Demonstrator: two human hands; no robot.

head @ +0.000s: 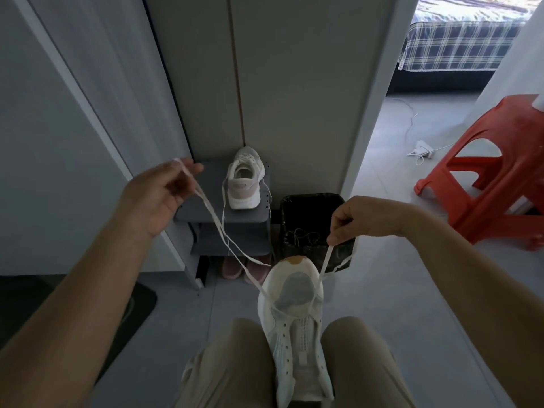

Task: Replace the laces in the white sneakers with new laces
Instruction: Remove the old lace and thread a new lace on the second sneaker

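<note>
A white sneaker (294, 328) lies between my knees, toe pointing away from me. A flat white lace (223, 234) runs through its lowest eyelets, and both ends are pulled up and apart. My left hand (160, 191) is raised at the left and pinches one end, which trails in a long strand down to the shoe. My right hand (356, 220) pinches the shorter end just above the toe. The second white sneaker (244, 179) stands on top of a small grey shoe rack (206, 210), heel toward me, with a loose lace hanging over the rack's edge.
A black-lined waste bin (312, 231) holding dark old laces stands right of the rack. Pink slippers (235, 267) sit on the rack's bottom level. An orange plastic stool (494, 169) is at the right. A dark mat (138, 301) lies at the lower left. White cabinet doors rise behind.
</note>
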